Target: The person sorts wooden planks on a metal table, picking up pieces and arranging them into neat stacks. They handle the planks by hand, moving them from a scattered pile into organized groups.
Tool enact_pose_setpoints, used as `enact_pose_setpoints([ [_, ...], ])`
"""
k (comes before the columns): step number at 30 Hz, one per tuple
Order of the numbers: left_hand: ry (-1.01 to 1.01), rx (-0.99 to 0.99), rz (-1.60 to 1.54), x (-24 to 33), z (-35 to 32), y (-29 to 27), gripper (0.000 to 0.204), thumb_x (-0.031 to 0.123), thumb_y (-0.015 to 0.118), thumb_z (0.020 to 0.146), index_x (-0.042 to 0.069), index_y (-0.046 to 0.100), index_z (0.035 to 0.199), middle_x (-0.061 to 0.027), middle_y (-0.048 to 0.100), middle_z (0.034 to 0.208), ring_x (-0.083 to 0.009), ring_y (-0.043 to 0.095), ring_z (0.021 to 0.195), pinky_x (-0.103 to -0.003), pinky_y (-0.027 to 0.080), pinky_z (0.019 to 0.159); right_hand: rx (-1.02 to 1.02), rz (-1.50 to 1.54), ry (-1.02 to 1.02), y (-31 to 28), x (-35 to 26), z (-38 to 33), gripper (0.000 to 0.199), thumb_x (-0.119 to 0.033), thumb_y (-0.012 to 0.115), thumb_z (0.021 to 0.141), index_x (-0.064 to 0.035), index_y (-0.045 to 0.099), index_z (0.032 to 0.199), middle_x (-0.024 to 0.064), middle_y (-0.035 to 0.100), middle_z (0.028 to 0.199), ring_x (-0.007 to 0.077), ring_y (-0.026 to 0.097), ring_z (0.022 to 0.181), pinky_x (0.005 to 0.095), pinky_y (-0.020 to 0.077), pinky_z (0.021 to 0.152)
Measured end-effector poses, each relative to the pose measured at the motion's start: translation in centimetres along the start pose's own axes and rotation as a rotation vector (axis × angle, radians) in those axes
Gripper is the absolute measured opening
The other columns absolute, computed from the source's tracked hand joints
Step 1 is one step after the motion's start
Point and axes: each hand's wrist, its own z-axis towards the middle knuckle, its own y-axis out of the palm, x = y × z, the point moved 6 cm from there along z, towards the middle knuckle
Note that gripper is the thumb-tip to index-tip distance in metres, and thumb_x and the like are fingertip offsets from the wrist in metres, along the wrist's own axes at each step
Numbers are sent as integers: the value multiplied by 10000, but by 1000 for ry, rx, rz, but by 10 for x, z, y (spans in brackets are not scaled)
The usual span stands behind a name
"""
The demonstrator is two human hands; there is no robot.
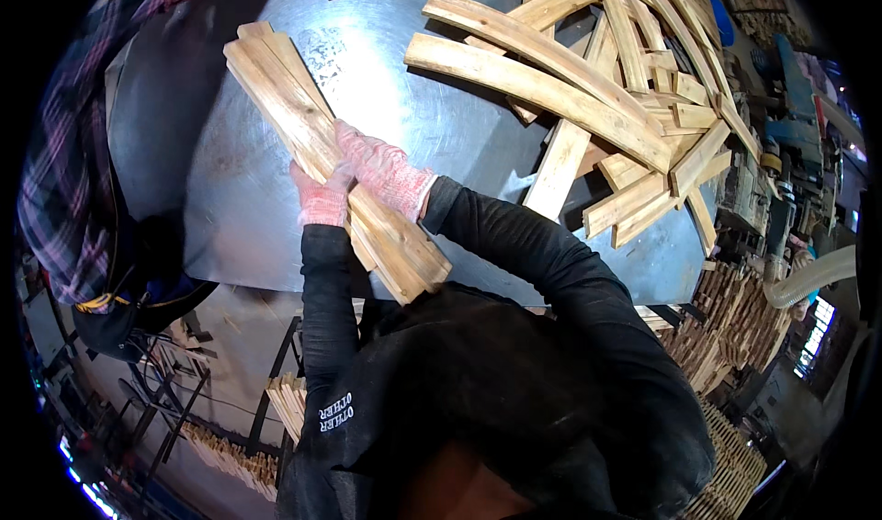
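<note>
A small bundle of wooden slats (pixel 285 97) lies slantwise across my front, its far end over the metal table and its near end close to my body. My left hand (pixel 322 194), in a pink-and-white knit glove, is closed around the bundle's left side near the middle. My right hand (pixel 384 166), gloved the same way, grips it from the right side, close against the left hand. The slats fan slightly apart at both ends. Fingers under the wood are hidden.
A loose heap of wooden slats (pixel 560 107) covers the right of the metal table (pixel 248 235). At left stands a person in a plaid shirt (pixel 64 171). Stacked wood (pixel 735 318) and a grey hose (pixel 813 276) are at right. More slats (pixel 234 456) sit below left.
</note>
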Motion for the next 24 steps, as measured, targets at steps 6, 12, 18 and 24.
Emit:
enact_pose_setpoints([
  [6,-12,-144,-147,14,17,-1,840,41,779,715,-25,296,1398,-147,590,1155,-241,619,988,-342,531,874,70,-72,-13,-45,-28,-26,556,-362,511,990,-22,425,1422,239,506,1381,361,484,1295,413,368,1102],
  [12,280,-14,953,67,30,-107,943,164,761,752,54,208,1509,-230,561,1250,-337,615,1075,-415,516,914,459,-1170,320,-231,58,-82,881,-543,707,773,-36,412,1432,202,469,1425,350,431,1339,463,304,1131],
  [18,173,191,1482,57,13,-95,1089,379,769,731,89,94,1535,-254,516,1252,-417,574,1116,-491,497,927,292,-1238,258,-246,78,-83,598,-102,602,809,-91,456,1389,133,546,1332,326,512,1246,450,430,1026],
  [24,781,199,1274,100,-30,-72,843,389,740,794,2,376,1448,-276,471,1369,-427,510,1209,-465,429,1033,367,-1296,-266,-216,-4,-119,528,-122,557,810,-163,552,1336,80,617,1251,280,569,1206,464,425,1067],
])
